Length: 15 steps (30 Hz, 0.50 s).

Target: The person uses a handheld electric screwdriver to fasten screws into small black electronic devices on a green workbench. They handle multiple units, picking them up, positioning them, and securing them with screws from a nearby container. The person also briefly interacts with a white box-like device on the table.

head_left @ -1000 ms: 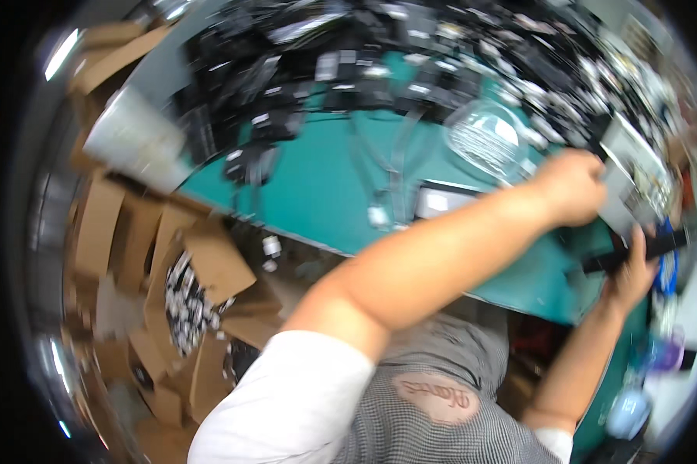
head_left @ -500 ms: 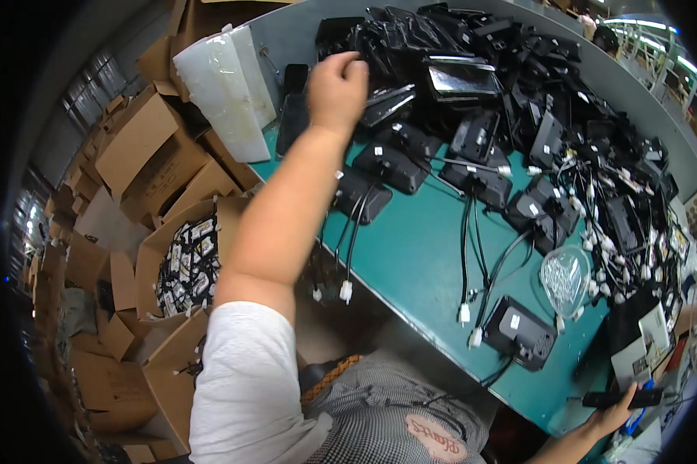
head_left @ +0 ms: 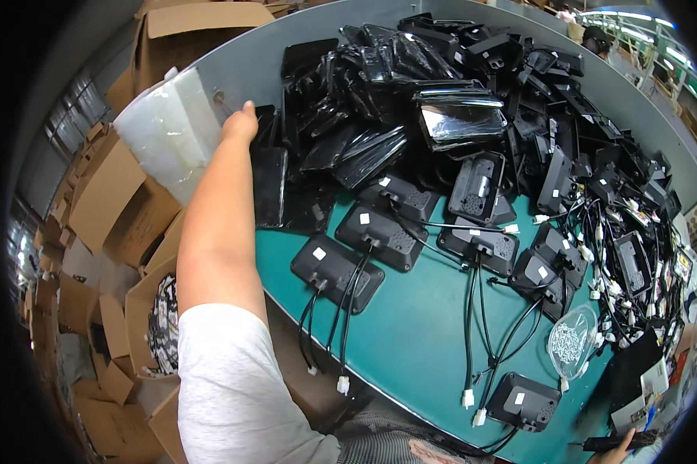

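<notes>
Your left hand is at the table's far left, between the whitish wrapped sheets and the dark flat panels; its fingers are mostly hidden, so whether it grips anything can't be told. That arm stretches nearly straight ahead. Your right hand, low at the right edge, is closed around a black bar-shaped tool, held roughly level.
</notes>
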### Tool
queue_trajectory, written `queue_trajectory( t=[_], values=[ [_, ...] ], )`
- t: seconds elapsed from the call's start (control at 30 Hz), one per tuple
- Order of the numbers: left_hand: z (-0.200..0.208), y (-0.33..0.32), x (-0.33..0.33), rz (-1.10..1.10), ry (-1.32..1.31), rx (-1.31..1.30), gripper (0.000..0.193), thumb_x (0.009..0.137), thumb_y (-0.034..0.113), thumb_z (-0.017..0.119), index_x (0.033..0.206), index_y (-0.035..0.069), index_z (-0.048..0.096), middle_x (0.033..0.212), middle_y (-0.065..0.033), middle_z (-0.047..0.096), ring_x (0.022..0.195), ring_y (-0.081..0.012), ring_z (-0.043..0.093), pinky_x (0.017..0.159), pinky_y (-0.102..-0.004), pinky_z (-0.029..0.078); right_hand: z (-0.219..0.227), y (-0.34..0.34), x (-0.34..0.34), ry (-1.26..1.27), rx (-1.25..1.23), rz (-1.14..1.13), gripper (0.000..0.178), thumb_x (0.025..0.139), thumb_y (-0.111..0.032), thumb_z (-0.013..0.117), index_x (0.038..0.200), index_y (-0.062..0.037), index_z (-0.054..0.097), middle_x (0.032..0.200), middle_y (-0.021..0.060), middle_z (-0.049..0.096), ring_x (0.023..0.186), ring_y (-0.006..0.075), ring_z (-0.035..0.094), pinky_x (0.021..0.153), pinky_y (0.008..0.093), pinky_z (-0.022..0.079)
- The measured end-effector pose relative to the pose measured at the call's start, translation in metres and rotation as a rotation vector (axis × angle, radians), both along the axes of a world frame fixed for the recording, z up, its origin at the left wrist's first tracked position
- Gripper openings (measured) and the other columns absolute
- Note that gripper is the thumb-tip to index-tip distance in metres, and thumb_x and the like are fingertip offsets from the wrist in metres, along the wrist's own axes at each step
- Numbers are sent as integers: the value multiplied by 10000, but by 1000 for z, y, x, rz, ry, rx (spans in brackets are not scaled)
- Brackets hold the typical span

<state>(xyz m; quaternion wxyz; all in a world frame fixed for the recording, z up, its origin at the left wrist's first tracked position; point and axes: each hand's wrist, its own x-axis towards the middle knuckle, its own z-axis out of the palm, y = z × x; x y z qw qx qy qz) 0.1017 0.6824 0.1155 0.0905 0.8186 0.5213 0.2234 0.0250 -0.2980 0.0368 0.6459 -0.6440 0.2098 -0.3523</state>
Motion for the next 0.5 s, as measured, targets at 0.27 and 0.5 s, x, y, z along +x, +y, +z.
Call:
queue_trajectory(
  t=[0.27,0.5],
  values=[
    [-32,-21,-32,-228,-4,697,328,888,319,534,837,45,707,895,-185,688,840,-406,639,765,-494,504,-31,-53,-4,-27,99,200,332,918,-222,610,1197,-44,592,1139,86,633,1010,203,602,851,359,486],
    [-20,21,-86,-267,251,313,408,957,214,409,1304,49,549,1279,-192,590,1179,-333,559,1000,-378,416,-7,-2,6,-122,34,25,353,827,-146,708,1137,-58,562,1000,34,564,865,174,591,683,319,542]
  ],
)
